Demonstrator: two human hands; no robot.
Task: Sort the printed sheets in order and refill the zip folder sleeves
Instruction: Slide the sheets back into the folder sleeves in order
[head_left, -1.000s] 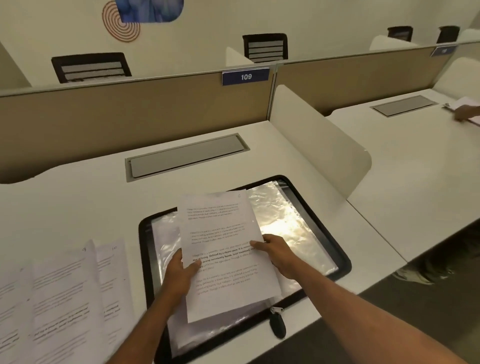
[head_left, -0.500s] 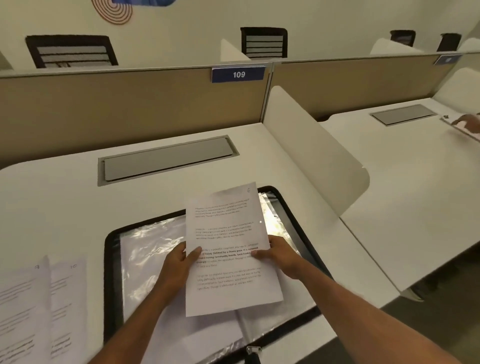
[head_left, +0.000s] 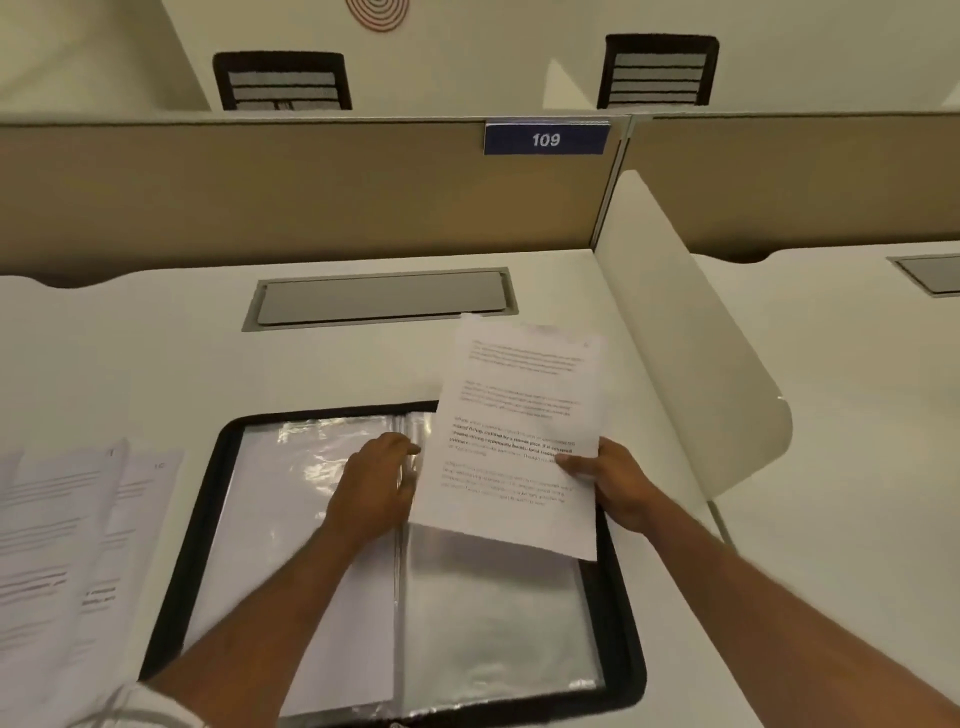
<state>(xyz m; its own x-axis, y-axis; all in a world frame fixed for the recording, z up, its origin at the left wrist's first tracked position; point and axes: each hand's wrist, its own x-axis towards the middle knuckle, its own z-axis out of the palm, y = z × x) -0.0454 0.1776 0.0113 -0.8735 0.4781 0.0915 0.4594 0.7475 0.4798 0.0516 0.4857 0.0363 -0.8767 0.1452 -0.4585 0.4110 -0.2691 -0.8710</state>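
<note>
Refill looking early: R grip (head_left: 615, 483) pinching sheet (head_left: 519, 441) over folder (head_left: 208, 519), L grip (head_left: 376, 488) lying slack on sleeve (head_left: 291, 493), pile (head_left: 62, 545) waiting on desk (head_left: 156, 353).

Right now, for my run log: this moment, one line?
right hand holds printed sheet; left hand on zip folder sleeve; loose sheets on desk

A single wide-angle view, worn on the person's head, looks forward and steeply down across the white desk surface (head_left: 156, 364). It sits close: both forearms (head_left: 249, 623) enter from the bottom edge, and the open black-rimmed zip folder of clear plastic sleeves (head_left: 178, 571) fills the lower middle. The far tan partition panel (head_left: 260, 192) with its blue "109" number plate (head_left: 545, 139) crosses the top.
</note>
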